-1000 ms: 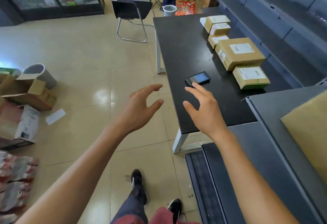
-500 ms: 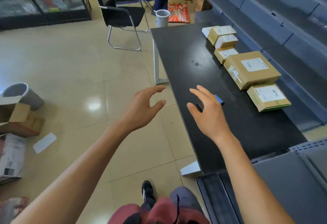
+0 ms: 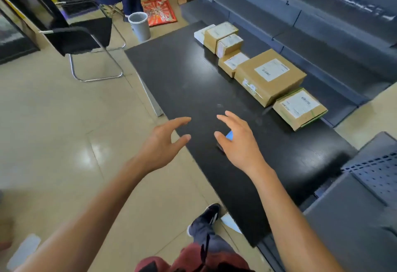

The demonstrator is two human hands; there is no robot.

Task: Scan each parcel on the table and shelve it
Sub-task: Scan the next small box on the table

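Note:
Several cardboard parcels lie in a row along the far right side of the black table (image 3: 184, 82): a large box (image 3: 269, 76), a flat green-edged box (image 3: 299, 108), and smaller boxes (image 3: 223, 37) behind. A handheld scanner with a lit blue screen (image 3: 229, 135) lies on the table, mostly hidden under my right hand (image 3: 238, 140), which hovers over it with fingers spread. My left hand (image 3: 165, 142) is open above the table's left edge, holding nothing.
Dark grey shelving (image 3: 300, 13) runs along the right behind the table, and a nearer shelf unit (image 3: 365, 207) stands at lower right. A black chair (image 3: 81, 35) and a grey bin (image 3: 139, 25) stand on the tiled floor. A seated person is at the back.
I have stepped closer to the table. My right hand has moved over the scanner and now covers most of it; my left hand has come forward to the table's edge.

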